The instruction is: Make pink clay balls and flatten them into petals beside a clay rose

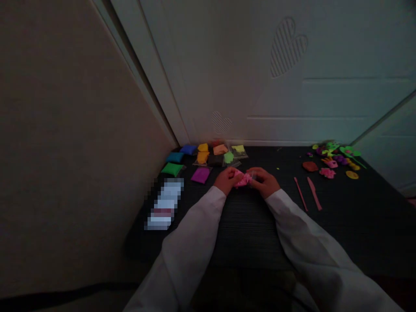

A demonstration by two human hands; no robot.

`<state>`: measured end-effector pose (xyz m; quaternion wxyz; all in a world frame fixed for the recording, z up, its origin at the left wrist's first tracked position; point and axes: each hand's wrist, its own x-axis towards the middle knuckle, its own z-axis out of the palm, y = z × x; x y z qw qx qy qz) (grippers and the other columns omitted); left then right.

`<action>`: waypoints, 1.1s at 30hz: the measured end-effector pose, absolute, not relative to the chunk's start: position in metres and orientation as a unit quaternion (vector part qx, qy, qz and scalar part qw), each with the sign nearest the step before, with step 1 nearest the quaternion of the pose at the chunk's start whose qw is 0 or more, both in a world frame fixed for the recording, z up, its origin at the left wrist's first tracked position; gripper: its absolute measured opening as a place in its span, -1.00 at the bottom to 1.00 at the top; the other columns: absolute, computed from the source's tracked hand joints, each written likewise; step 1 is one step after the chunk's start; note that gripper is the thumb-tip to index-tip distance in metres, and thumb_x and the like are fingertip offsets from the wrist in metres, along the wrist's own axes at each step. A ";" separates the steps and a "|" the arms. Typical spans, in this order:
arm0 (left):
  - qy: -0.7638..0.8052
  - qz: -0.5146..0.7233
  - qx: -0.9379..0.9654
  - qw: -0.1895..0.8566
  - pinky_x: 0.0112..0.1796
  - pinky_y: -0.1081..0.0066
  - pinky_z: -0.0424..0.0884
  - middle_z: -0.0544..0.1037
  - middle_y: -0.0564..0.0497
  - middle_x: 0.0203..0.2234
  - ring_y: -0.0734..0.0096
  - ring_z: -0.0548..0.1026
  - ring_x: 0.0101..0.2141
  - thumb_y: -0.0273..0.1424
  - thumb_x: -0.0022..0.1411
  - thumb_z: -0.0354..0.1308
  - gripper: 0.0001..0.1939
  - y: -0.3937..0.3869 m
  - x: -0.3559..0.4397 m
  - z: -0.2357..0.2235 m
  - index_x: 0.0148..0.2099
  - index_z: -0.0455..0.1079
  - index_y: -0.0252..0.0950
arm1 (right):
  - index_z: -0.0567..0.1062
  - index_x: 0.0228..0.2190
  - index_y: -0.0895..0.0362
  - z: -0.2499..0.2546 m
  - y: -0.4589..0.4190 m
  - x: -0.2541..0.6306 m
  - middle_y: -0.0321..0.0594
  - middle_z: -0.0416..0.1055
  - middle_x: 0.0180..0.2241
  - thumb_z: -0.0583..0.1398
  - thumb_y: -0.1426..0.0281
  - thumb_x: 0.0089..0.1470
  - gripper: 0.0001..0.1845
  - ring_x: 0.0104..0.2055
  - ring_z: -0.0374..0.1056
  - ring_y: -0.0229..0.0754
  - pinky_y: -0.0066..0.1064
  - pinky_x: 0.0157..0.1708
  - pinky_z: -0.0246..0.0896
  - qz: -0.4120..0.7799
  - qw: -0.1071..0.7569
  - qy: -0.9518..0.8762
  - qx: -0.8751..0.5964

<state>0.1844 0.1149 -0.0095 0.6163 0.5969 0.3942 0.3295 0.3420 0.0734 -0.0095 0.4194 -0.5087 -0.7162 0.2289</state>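
Note:
Between my two hands, above the dark table, is a packet of pink modelling clay in clear plastic. My left hand is closed on its left side, thumb laid across the pink clay. At the packet's right end, my right hand pinches the clear plastic. Just behind the hands lie a light green clay packet and a dark packet. A purple clay packet sits to the left of my left hand.
More clay packets, including a green one, line the back left. A blurred-out bright rectangle lies at front left. Right of my hands are a thin pink tool and a pink plastic knife. Small clay shapes cluster at back right, before a white panel.

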 end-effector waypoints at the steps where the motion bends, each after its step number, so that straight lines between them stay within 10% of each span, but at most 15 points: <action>1: 0.392 0.330 0.597 0.617 -0.46 0.44 0.36 0.37 0.01 -0.38 0.54 0.37 -0.45 -0.36 0.15 -0.04 -0.77 0.115 0.184 -0.010 -0.18 0.23 -0.40 | 0.34 -0.28 0.19 -0.009 0.074 0.342 -0.19 0.27 -0.19 0.06 0.35 0.03 -0.79 -0.23 0.25 -0.23 -0.28 -0.28 0.20 0.232 0.421 -0.715 -0.507; 33: 0.419 0.373 0.563 0.607 -0.47 0.45 0.36 0.38 0.01 -0.38 0.54 0.37 -0.46 -0.35 0.15 -0.05 -0.77 0.132 0.172 -0.017 -0.18 0.24 -0.40 | 0.30 -0.22 0.21 0.000 0.081 0.379 -0.19 0.29 -0.24 0.04 0.33 0.05 -0.74 -0.28 0.28 -0.24 -0.29 -0.33 0.23 0.393 0.565 -0.522 -0.504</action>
